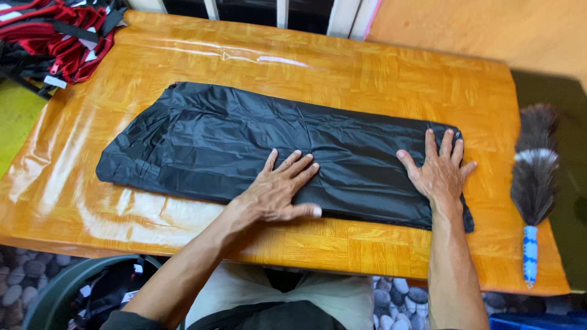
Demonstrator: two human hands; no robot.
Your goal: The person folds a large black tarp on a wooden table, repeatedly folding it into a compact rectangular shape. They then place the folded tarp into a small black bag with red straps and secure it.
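Two flat palms press a folded black nylon sheet lying across the glossy orange wooden tabletop. Left hand rests open, fingers spread, on its near middle edge; right hand lies open at its right end, grasping nothing.

Orange wooden table: folded black fabric, feather duster, red-black straps on it.

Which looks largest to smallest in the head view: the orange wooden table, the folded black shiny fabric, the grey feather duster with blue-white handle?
1. Orange wooden table
2. Folded black shiny fabric, pressed flat under both hands
3. Grey feather duster, at the table's right edge

The differences are clear; none look alike.
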